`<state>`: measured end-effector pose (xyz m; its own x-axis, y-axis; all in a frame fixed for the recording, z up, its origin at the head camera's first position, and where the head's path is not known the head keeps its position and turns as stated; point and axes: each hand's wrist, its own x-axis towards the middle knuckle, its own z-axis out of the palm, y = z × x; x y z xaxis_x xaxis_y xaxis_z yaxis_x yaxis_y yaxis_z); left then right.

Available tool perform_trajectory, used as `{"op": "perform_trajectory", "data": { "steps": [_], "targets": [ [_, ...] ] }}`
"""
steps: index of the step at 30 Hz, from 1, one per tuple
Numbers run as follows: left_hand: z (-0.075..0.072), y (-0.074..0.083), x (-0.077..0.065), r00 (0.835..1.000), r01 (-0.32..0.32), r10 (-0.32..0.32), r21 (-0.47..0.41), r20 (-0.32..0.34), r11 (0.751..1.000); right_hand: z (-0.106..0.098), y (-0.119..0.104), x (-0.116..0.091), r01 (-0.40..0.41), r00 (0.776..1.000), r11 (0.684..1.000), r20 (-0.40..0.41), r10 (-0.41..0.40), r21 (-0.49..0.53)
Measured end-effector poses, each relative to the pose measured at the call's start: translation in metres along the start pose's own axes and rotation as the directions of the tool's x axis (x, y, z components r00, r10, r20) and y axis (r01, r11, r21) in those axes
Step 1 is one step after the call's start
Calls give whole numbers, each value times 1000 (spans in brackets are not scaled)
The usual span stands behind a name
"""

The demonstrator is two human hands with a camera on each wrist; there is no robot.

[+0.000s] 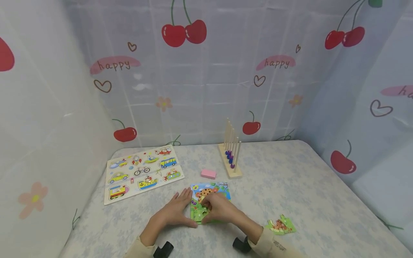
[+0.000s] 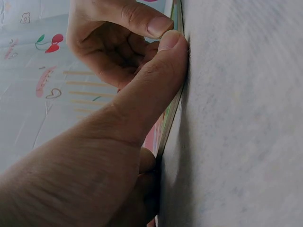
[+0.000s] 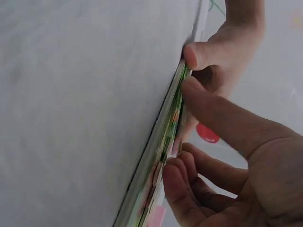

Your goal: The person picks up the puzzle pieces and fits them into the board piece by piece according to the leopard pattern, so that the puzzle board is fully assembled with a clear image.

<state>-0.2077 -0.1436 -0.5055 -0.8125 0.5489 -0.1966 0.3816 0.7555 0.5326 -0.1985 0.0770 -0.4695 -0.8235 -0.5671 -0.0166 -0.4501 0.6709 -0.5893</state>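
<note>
A jigsaw puzzle board [image 1: 197,211] with a spotted animal on a green and blue scene lies flat on the table in the head view. My left hand [image 1: 175,211] is at its left side, fingers straight along that edge and thumb at the near corner. Over the board's right part is my right hand [image 1: 222,209]. Its thumb [image 3: 213,106] presses on the board near the front edge, while the other fingers bend loosely and touch the surface farther in. I see no piece between them. The right hand covers part of the picture. Joined puzzle pieces [image 1: 280,225] lie apart to the right.
A wooden peg puzzle with vehicles [image 1: 133,181] lies at the back left. Behind the board are a pink block [image 1: 208,174] and a wooden rack of upright pegs [image 1: 235,175] with blue and purple beads. A cherry-print curtain [image 1: 200,89] encloses the table.
</note>
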Motion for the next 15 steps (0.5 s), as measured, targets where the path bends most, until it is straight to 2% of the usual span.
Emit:
{"op": "perform_trajectory", "data": {
  "steps": [7, 15],
  "targets": [
    [0, -1, 0, 1000, -2, 2, 4, 1, 1000, 5, 2, 6, -42, 999, 999, 30, 41, 35],
    [1, -2, 1, 1000, -5, 5, 13, 0, 1000, 4, 4, 5, -24, 999, 997, 23, 23, 68]
  ]
}}
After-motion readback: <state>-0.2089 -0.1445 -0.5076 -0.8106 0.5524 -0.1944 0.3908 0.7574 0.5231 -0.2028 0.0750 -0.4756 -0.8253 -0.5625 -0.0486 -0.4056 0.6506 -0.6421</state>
